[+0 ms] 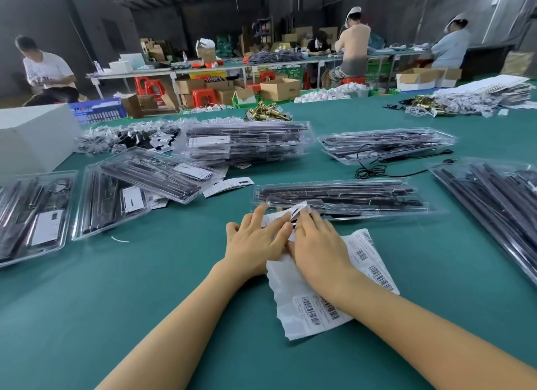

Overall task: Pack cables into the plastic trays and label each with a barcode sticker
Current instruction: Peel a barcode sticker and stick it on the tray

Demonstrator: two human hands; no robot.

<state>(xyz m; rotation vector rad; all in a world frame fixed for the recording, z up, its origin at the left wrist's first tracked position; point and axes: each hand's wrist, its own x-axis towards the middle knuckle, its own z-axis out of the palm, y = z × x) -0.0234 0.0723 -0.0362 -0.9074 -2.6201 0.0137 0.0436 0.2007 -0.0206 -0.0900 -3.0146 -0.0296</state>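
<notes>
Hands meeting over the barcode sticker sheet (325, 285) on the green table (116, 302).

Your left hand (255, 244) lies flat with straight fingers on the sheet's upper strip; your right hand (319, 244) pinches a curled sticker (299, 208) at its 12 o'clock. The nearest plastic tray (343, 198) of black cables sits just beyond, with more packed trays (247, 142) from 9 to 3 o'clock.

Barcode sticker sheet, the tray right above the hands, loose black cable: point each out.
barcode sticker sheet (302, 308), head view, on its lower white area left of the forearm.
tray (348, 193), head view, on the clear lid's middle.
loose black cable (374, 170), head view, on its coiled loop.
</notes>
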